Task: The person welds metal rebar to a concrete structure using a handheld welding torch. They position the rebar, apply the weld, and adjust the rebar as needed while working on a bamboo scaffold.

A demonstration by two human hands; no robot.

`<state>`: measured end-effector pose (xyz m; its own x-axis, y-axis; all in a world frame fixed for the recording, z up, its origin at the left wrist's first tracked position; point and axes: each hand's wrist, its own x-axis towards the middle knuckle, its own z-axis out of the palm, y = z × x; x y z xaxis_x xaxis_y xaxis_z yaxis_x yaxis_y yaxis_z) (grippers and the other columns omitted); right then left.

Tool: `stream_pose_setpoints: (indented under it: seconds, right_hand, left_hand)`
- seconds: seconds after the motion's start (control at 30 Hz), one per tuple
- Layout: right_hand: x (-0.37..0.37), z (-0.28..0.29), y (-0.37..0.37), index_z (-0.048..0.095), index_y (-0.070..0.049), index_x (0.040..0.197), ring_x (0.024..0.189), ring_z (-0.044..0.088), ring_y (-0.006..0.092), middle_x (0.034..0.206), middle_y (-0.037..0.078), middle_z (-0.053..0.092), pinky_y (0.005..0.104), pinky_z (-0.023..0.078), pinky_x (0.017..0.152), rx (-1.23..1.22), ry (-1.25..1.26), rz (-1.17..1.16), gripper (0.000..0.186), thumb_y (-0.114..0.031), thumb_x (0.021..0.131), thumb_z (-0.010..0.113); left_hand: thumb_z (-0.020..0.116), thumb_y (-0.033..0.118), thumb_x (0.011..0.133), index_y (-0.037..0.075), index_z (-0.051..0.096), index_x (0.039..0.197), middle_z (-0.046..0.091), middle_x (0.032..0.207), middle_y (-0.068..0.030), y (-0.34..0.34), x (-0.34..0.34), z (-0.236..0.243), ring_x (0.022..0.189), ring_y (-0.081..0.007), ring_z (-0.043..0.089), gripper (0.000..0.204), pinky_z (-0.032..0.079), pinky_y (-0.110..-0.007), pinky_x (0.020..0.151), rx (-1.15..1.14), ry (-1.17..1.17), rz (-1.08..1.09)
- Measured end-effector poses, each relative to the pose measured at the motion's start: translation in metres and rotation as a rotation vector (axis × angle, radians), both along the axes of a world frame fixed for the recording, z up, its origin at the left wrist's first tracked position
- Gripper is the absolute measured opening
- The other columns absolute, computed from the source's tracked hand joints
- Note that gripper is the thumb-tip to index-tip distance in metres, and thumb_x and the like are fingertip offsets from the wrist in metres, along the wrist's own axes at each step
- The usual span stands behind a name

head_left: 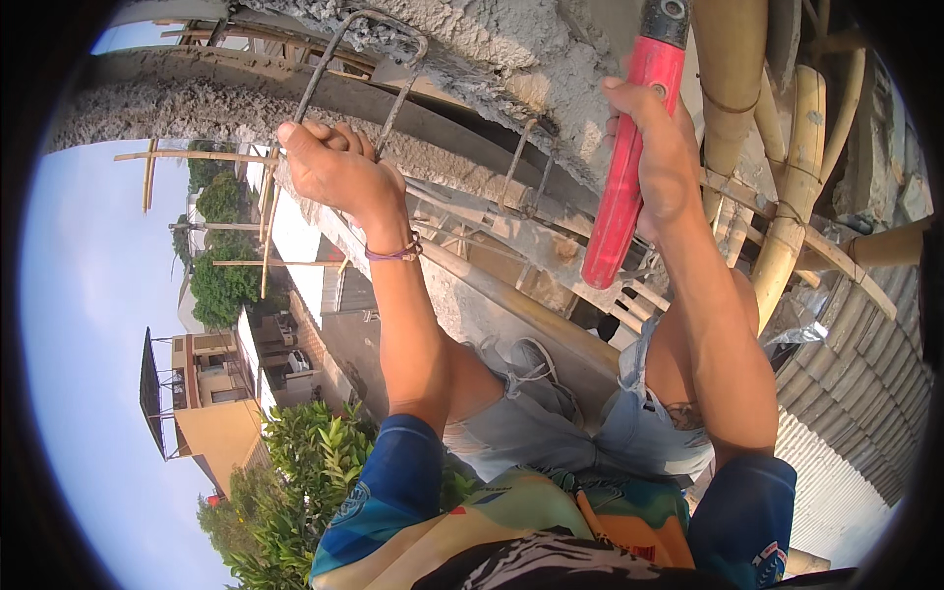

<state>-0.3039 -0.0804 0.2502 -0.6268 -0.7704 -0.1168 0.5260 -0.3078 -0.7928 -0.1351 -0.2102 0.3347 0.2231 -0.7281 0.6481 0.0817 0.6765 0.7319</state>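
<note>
My left hand (344, 172) is closed on a bent steel bar (398, 106) that forms a loop out of the rough concrete at the upper middle. My right hand (661, 157) grips the red handle (610, 236) of a tool whose black metal head (665, 22) runs out of the top of the view, so its shape is hidden. More short bent bars (513, 162) stand out of the grey concrete beam (492, 69) between the two hands.
Bamboo poles (787, 246) lashed together fill the right side, above a corrugated roof (846, 413). My legs and shoe (531, 364) are below, by a ledge. Beyond the edge at left lie a drop, leafy trees (221, 275) and a yellow house (211, 428).
</note>
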Motion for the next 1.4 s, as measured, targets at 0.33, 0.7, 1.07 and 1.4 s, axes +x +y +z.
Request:
stream_pose_setpoints:
  seconds: [0.33, 0.7, 1.07, 1.4]
  right_hand:
    - [0.002, 0.004, 0.007, 0.052, -0.006, 0.117, 0.081, 0.050, 0.0132, 0.092, 0.003, 0.053, 0.0301, 0.044, 0.070, -0.060, 0.017, 0.043, 0.054, -0.034, 0.077, 0.075]
    - [-0.003, 0.003, 0.008, 0.058, -0.009, 0.112, 0.067, 0.048, 0.0109, 0.081, 0.001, 0.050, 0.0273, 0.040, 0.059, 0.033, -0.002, 0.045, 0.043, -0.035, 0.080, 0.071]
    - [-0.005, 0.000, 0.002, 0.057, -0.009, 0.112, 0.068, 0.049, 0.0117, 0.080, 0.002, 0.050, 0.0284, 0.040, 0.057, 0.068, 0.027, 0.032, 0.044, -0.035, 0.079, 0.072]
    - [-0.005, 0.000, 0.003, 0.057, -0.010, 0.119, 0.070, 0.050, 0.0117, 0.083, 0.002, 0.050, 0.0277, 0.042, 0.059, 0.049, -0.052, 0.066, 0.051, -0.036, 0.078, 0.074]
  left_hand:
    - [0.047, 0.034, 0.102, 0.011, 0.041, 0.072, 0.027, 0.052, 0.0044, 0.005, 0.012, -0.007, 0.042, -0.0068, 0.021, 0.039, 0.016, -0.026, 0.039, 0.010, -0.022, -0.058]
    - [0.048, 0.035, 0.102, 0.012, 0.041, 0.072, 0.028, 0.053, 0.0046, 0.000, 0.007, -0.007, 0.043, -0.0072, 0.022, 0.039, 0.016, -0.026, 0.039, -0.015, -0.035, -0.049]
    - [0.047, 0.035, 0.103, 0.011, 0.041, 0.071, 0.029, 0.053, 0.0041, 0.005, 0.006, -0.004, 0.043, -0.0075, 0.022, 0.040, 0.016, -0.026, 0.039, 0.012, -0.030, -0.036]
    - [0.046, 0.035, 0.103, 0.011, 0.042, 0.073, 0.028, 0.052, 0.0041, 0.002, 0.007, -0.006, 0.042, -0.0076, 0.021, 0.039, 0.016, -0.026, 0.040, -0.006, -0.068, -0.035]
